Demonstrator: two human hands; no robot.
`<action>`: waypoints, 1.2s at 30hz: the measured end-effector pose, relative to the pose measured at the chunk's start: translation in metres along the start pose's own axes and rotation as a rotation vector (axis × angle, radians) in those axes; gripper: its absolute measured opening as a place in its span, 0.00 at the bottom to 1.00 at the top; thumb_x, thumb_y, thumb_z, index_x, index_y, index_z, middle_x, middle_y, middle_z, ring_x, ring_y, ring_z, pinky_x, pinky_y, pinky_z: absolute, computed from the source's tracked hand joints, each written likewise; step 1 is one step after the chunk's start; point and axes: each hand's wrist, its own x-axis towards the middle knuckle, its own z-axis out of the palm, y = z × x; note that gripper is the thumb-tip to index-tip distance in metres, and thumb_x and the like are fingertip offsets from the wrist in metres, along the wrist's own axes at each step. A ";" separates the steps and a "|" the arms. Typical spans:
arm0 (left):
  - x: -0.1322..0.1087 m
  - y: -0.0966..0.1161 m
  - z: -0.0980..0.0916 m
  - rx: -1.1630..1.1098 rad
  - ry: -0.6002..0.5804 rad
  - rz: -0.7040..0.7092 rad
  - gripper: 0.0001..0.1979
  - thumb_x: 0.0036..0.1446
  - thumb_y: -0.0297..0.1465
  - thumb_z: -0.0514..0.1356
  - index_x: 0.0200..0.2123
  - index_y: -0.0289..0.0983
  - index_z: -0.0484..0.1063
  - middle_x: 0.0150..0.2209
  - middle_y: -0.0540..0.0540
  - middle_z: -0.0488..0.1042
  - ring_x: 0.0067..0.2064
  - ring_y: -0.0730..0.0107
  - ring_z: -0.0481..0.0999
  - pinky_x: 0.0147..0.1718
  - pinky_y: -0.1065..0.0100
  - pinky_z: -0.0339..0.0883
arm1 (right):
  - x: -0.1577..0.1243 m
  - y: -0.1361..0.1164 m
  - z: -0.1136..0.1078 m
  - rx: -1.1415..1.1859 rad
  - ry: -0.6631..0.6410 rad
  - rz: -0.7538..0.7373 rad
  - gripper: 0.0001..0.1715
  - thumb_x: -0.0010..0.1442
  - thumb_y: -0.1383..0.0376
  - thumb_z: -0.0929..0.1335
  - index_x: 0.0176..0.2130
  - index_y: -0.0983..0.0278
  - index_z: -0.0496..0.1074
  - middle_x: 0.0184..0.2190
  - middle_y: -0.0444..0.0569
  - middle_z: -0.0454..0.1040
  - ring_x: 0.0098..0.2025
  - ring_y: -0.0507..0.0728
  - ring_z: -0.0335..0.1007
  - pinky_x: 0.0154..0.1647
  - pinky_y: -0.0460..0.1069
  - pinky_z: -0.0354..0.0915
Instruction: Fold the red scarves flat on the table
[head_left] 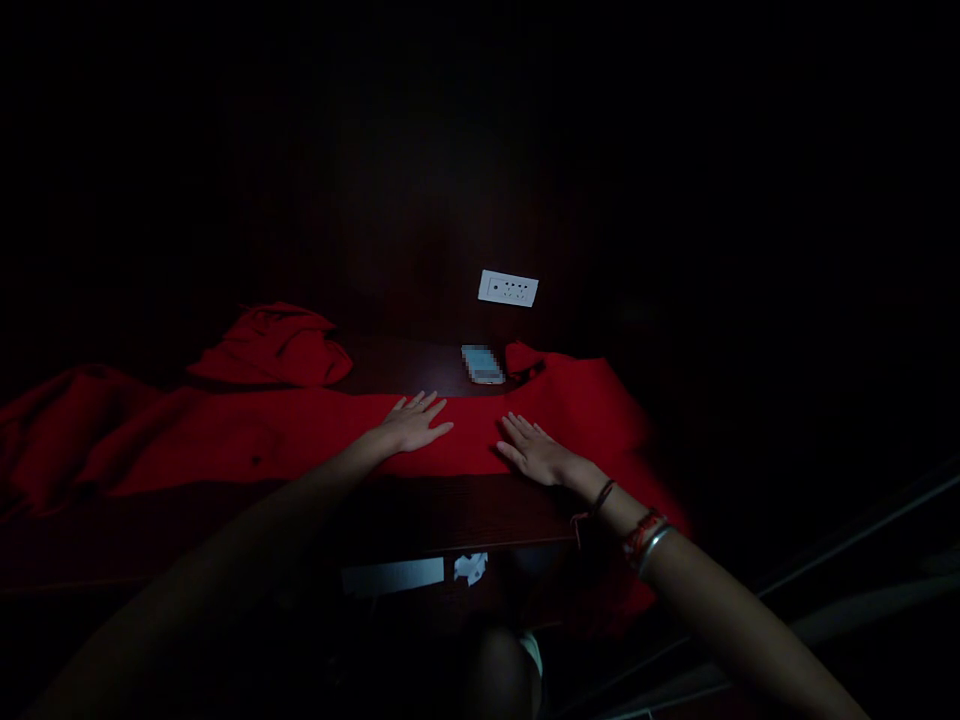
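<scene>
A long strip of red cloth (300, 425) runs across the dark table, bunched at the far left and draped over the right side. My left hand (412, 423) lies flat on the strip with its fingers spread. To its right, my right hand (536, 450) rests on the same cloth, palm down and fingers stretched out. Bare red fabric shows between the two hands. Neither hand grips anything.
A crumpled red cloth (274, 345) sits at the back left. Behind the strip lies a blurred-out phone-like item (482, 364). A white socket plate (508, 288) is on the dark wall. Below the table edge are pale papers (394, 576). Much of the surroundings is too dark to make out.
</scene>
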 end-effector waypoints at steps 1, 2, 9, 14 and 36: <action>-0.001 0.000 0.000 -0.003 0.018 -0.001 0.35 0.51 0.53 0.34 0.58 0.40 0.43 0.60 0.45 0.38 0.60 0.59 0.38 0.54 0.54 0.36 | 0.007 -0.007 -0.003 0.002 0.049 -0.016 0.41 0.56 0.47 0.43 0.59 0.70 0.36 0.60 0.52 0.33 0.60 0.56 0.24 0.58 0.53 0.32; -0.003 0.000 -0.001 -0.004 0.036 -0.015 0.36 0.51 0.53 0.34 0.58 0.39 0.43 0.60 0.45 0.38 0.60 0.58 0.38 0.54 0.53 0.36 | 0.016 -0.014 -0.006 -0.001 0.096 -0.037 0.41 0.56 0.47 0.43 0.59 0.69 0.36 0.60 0.50 0.33 0.60 0.56 0.23 0.58 0.53 0.31; -0.006 -0.001 -0.003 -0.004 0.003 -0.104 0.38 0.49 0.55 0.35 0.58 0.40 0.44 0.60 0.43 0.40 0.59 0.54 0.39 0.52 0.50 0.37 | 0.065 -0.014 0.003 -0.093 -0.018 0.009 0.36 0.57 0.49 0.44 0.59 0.64 0.37 0.60 0.50 0.35 0.60 0.58 0.27 0.57 0.57 0.32; -0.004 0.004 -0.004 -0.013 -0.003 -0.087 0.37 0.49 0.55 0.35 0.58 0.41 0.43 0.60 0.44 0.39 0.59 0.55 0.38 0.53 0.51 0.36 | 0.055 0.031 -0.001 -0.204 -0.013 0.144 0.37 0.57 0.48 0.46 0.59 0.67 0.42 0.60 0.54 0.38 0.60 0.57 0.31 0.57 0.53 0.34; -0.037 -0.033 -0.013 0.034 0.071 -0.196 0.30 0.55 0.48 0.35 0.58 0.42 0.45 0.60 0.44 0.37 0.60 0.57 0.37 0.53 0.51 0.38 | 0.039 -0.031 0.007 0.054 -0.040 -0.052 0.38 0.56 0.47 0.45 0.59 0.64 0.38 0.60 0.51 0.34 0.60 0.57 0.25 0.57 0.56 0.32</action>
